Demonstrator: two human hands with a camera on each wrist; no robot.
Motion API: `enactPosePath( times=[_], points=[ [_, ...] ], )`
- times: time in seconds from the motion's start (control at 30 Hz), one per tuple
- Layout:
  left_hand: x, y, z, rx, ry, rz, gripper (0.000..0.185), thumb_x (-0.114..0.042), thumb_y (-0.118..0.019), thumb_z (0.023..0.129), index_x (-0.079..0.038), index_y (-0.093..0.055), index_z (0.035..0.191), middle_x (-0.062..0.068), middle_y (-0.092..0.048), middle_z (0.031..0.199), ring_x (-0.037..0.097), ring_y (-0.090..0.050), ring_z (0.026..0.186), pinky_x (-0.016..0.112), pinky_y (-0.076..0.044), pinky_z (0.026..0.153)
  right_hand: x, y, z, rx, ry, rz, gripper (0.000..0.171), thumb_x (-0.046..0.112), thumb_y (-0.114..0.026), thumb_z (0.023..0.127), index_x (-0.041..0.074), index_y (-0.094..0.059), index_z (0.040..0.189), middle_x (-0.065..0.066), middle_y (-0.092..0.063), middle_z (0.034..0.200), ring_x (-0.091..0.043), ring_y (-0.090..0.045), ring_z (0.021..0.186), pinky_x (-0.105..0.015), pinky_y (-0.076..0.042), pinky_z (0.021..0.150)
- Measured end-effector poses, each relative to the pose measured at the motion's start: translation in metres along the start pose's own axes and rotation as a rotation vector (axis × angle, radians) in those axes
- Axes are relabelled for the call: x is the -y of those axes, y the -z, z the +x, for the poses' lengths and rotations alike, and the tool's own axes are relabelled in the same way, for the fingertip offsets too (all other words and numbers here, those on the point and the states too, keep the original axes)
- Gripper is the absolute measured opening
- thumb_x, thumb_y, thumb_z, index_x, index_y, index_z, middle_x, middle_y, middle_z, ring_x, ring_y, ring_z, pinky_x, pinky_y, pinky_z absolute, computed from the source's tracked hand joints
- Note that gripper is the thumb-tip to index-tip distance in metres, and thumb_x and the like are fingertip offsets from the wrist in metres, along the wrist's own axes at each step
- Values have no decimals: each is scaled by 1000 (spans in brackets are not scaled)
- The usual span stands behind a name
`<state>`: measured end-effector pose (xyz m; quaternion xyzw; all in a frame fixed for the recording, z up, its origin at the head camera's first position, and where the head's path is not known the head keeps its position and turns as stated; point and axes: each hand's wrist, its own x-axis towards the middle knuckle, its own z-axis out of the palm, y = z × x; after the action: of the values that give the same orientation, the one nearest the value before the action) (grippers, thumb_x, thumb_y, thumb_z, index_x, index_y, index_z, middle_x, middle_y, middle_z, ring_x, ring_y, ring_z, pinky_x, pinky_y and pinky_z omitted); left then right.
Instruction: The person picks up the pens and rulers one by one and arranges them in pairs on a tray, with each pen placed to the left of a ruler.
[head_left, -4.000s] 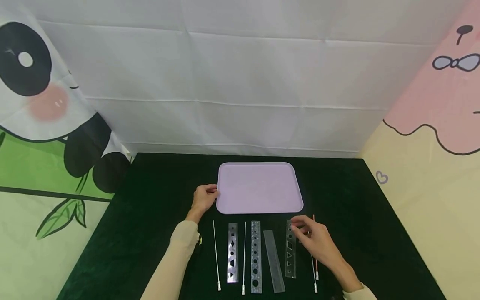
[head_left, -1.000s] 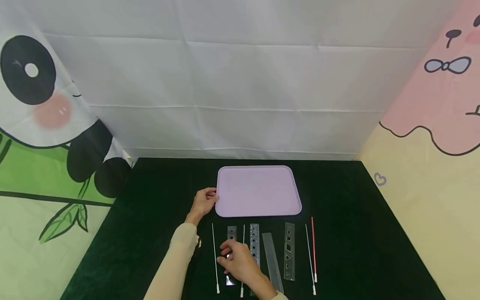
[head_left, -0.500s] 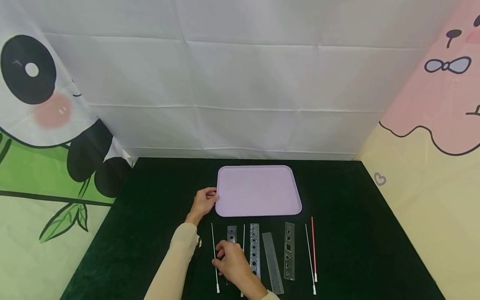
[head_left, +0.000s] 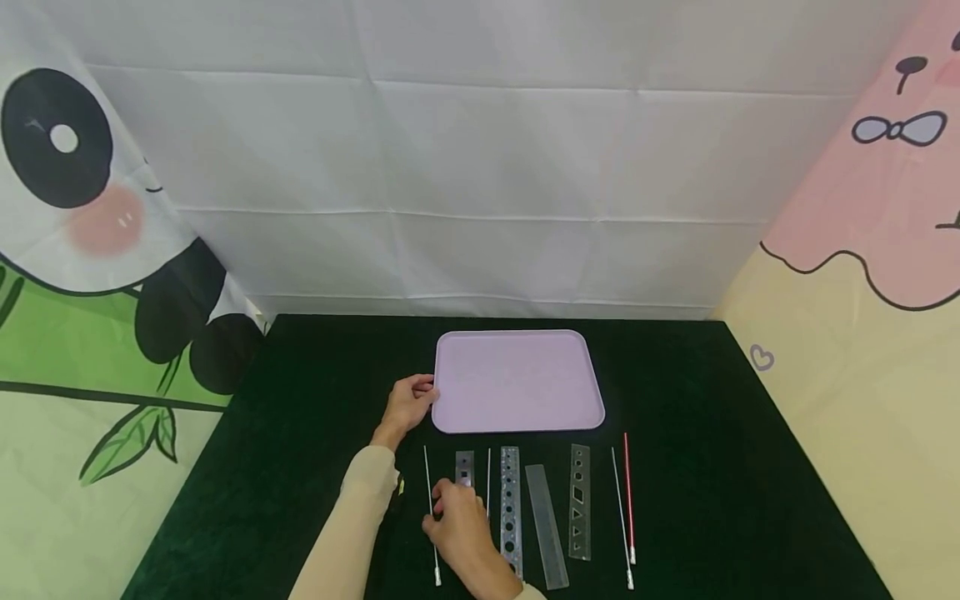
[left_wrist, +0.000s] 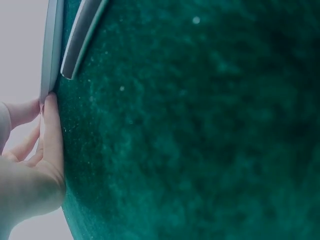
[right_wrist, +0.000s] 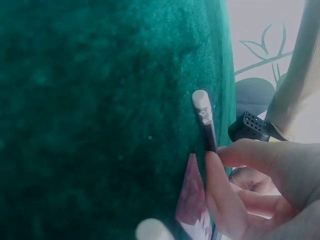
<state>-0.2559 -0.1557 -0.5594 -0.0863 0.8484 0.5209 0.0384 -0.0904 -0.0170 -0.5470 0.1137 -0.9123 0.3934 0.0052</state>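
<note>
My left hand (head_left: 407, 403) pinches the left rim of a lilac tray (head_left: 517, 381) on the dark green cloth. In the left wrist view, the fingers (left_wrist: 54, 135) meet the tray's edge (left_wrist: 52, 50). Below the tray, my right hand (head_left: 465, 527) is at the leftmost thin pencil (head_left: 437, 573). Up close in the right wrist view, its thumb and forefinger pinch this pencil (right_wrist: 204, 116), which has a white eraser and a metal band. The hand partly covers a shiny stencil ruler (head_left: 465, 467) and a second pencil (head_left: 489, 471).
Right of my right hand lie a ruler with round holes (head_left: 511, 508), a plain clear ruler (head_left: 547, 527) and a shape stencil (head_left: 579, 502). Farther right are a white pencil (head_left: 621, 517) and a red pencil (head_left: 628, 492). A white cloth wall (head_left: 480, 167) rises behind.
My right hand has moved left from the shape stencil, across the rulers, to the leftmost pencil, and now pinches it. My left hand stays on the tray's rim.
</note>
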Motion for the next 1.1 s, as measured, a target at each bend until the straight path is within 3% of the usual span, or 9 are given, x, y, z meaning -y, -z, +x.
enactPosePath(
  times=[0.33, 0.53, 0.73, 1.1],
  points=[
    [0, 0, 1, -6, 0, 1, 35, -10, -66, 100, 1, -63, 133, 19, -65, 117, 30, -63, 104, 45, -54, 96, 4, 1, 3, 10, -21, 42, 29, 0, -86, 68, 1, -67, 90, 2, -60, 67, -8, -57, 57, -25, -46, 50],
    [3, 2, 0, -4, -11, 1, 35, -9, -66, 100, 3, -63, 133, 20, -65, 116, 31, -63, 103, 44, -55, 94, 2, 9, 5, 105, -113, 166, 29, 4, -86, 73, -1, -69, 95, 2, -62, 71, -8, -58, 60, -29, -51, 55],
    [5, 1, 1, -5, -4, 1, 35, -9, -66, 100, 2, -63, 133, 18, -65, 115, 29, -63, 103, 43, -54, 94, -3, 18, 7, 210, -182, 365, 31, -1, -82, 79, -8, -68, 106, -5, -67, 78, -14, -64, 48, -29, -54, 47],
    [3, 0, 0, -6, 1, -3, 34, -9, -66, 100, 1, -64, 132, 19, -65, 115, 30, -63, 103, 43, -54, 94, -10, 34, 9, 236, -181, 496, 30, -6, -77, 81, -8, -67, 110, -6, -67, 85, -17, -68, 56, -29, -55, 46]
  ],
)
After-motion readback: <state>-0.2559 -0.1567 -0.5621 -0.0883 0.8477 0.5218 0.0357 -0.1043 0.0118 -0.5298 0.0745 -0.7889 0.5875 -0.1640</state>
